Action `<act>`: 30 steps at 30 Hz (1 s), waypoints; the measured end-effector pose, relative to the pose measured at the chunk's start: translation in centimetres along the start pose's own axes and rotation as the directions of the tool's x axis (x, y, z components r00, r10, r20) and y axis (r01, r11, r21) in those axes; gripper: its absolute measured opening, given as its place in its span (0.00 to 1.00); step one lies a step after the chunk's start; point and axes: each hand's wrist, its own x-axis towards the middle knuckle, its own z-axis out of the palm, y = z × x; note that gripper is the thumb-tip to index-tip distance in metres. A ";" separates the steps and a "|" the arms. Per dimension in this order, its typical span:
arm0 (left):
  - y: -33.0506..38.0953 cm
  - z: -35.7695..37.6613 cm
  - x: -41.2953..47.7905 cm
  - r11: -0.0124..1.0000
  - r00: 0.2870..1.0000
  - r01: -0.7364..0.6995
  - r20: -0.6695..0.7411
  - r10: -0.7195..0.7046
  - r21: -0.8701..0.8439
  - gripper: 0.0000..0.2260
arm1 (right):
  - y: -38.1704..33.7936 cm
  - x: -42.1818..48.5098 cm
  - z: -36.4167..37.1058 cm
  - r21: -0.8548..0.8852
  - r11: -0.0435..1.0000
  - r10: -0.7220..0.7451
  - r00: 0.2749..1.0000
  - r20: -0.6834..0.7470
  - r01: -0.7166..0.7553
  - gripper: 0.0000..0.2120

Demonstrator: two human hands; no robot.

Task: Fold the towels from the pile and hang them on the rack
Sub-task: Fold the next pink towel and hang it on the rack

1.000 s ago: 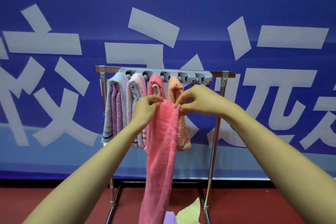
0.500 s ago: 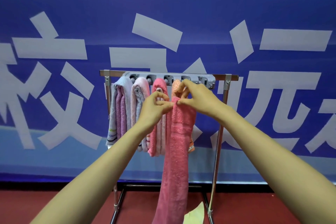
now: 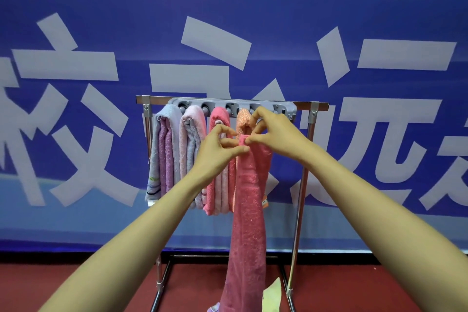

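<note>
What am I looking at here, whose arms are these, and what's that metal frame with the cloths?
No machine here: these are a person's bare arms, filmed by one camera worn on the head, looking forward and down. The left hand and right hand both pinch the top edge of a long pink towel, which hangs down toward the red floor. Behind it stands a metal rack with a grey hook bar, where four folded towels hang: a lilac towel, a pale pink towel, a coral towel and an orange towel. A yellow cloth lies on the floor near the rack's foot. A blue banner covers the wall.
</note>
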 end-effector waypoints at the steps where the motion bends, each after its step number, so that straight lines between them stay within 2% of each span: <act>1: -0.1 0.0 0.1 1.000 1.000 -0.003 -0.027 0.003 0.002 0.16 | 0.1 -0.1 0.0 0.003 1.000 -0.006 1.000 0.007 0.006 0.12; 5: -0.4 -0.5 0.4 0.988 0.997 0.029 -0.070 -0.041 -0.154 0.14 | 1.2 -0.9 -0.6 -0.024 0.998 -0.062 0.995 0.075 0.064 0.20; 9: -0.2 -1.4 0.2 0.973 0.996 0.052 -0.065 -0.068 -0.224 0.13 | 2.8 -1.6 -0.4 -0.072 0.994 -0.073 0.985 0.156 0.085 0.27; 13: -0.9 -1.9 0.0 0.986 0.996 0.069 -0.045 -0.077 -0.151 0.13 | 2.7 -1.4 -0.7 -0.047 0.994 -0.088 0.985 0.146 0.096 0.18; 15: -1.1 -2.0 0.0 0.991 0.998 0.057 -0.030 -0.061 -0.118 0.13 | 2.4 -1.1 -1.5 0.042 0.996 -0.083 0.994 0.073 0.080 0.14; 17: -0.9 -2.0 0.0 0.990 0.998 0.042 -0.031 -0.047 -0.137 0.13 | 2.2 -0.8 -1.7 0.070 0.995 -0.077 0.997 0.016 0.076 0.14; 22: -1.0 -1.9 0.1 0.991 0.999 0.037 -0.031 -0.041 -0.129 0.13 | 1.9 -0.6 -0.7 0.007 0.998 -0.068 0.996 0.050 0.068 0.27; 24: -1.1 -1.7 -0.2 0.991 0.999 0.019 -0.044 -0.025 -0.131 0.13 | 2.0 -0.3 -0.9 -0.044 0.996 -0.076 0.994 0.084 0.080 0.26; 27: -0.9 -1.1 -0.5 0.996 0.999 -0.033 -0.045 0.030 -0.085 0.14 | 2.0 -0.3 -0.7 -0.038 0.995 -0.076 0.968 0.240 0.087 0.25; 30: -0.9 -0.2 -0.7 0.996 0.994 -0.079 -0.074 0.076 -0.036 0.15 | 2.0 -0.4 -0.7 -0.004 0.997 -0.075 0.968 0.239 0.078 0.17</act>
